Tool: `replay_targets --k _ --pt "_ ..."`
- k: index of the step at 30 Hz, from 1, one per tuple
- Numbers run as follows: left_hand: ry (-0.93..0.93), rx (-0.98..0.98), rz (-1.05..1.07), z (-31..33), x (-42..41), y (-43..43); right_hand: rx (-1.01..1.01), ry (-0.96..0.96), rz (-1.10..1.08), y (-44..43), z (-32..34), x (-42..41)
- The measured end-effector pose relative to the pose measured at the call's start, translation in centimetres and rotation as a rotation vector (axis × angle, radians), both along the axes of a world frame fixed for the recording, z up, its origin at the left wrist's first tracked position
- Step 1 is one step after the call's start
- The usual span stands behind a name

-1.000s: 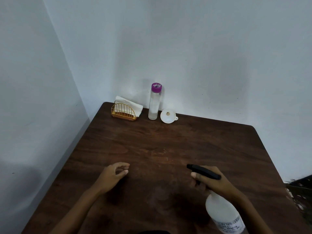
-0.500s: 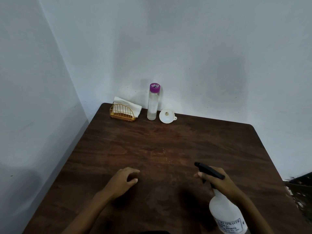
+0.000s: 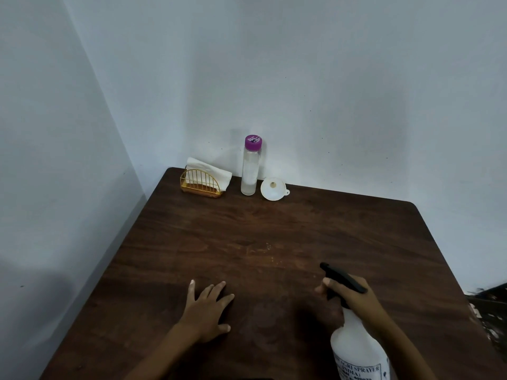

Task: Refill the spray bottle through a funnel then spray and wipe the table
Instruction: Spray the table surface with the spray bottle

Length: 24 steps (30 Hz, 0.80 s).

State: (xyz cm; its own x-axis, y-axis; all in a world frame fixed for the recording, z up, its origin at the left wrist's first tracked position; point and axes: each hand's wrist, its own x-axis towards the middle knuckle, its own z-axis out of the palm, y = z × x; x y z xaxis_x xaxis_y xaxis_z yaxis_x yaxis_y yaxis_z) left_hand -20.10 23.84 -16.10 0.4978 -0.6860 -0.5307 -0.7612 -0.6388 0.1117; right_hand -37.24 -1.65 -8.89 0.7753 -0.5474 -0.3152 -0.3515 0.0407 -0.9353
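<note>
While the right hand (image 3: 354, 297) grips the sprayer (image 3: 356, 349) at its neck, fingers curled under the black trigger head, the left hand (image 3: 207, 308) lies flat on the table (image 3: 274, 229), fingers spread and holding nothing. The sprayer is at the near right, nozzle pointing away and left. Along the far edge, a napkin holder (image 3: 200, 183), a purple-capped bottle (image 3: 250, 171) and a funnel (image 3: 273, 189) sit in a row, well apart from both hands.

dim, soft shadows, wide-angle edge distortion, slight blur

Two bottles (image 3: 354, 349) (image 3: 249, 171); one funnel (image 3: 273, 189); one napkin holder (image 3: 200, 185)
</note>
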Motion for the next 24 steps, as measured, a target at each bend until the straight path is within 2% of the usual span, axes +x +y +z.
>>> replay_targets --k 5,12,17,24 --pt "0.005 0.007 -0.006 0.2 0.1 -0.2 -0.054 0.094 -0.122 0.7 -1.0 1.3" --pt "0.004 -0.004 -0.011 0.1 0.0 0.0 -0.013 0.084 0.12 1.0 -0.2 1.2" --pt "0.007 -0.004 -0.018 0.1 0.1 0.1 -0.025 0.148 -0.034 2.2 -0.6 1.9" --pt "0.017 -0.011 -0.01 0.0 0.1 0.1 0.067 0.199 0.199 1.8 0.2 1.7"
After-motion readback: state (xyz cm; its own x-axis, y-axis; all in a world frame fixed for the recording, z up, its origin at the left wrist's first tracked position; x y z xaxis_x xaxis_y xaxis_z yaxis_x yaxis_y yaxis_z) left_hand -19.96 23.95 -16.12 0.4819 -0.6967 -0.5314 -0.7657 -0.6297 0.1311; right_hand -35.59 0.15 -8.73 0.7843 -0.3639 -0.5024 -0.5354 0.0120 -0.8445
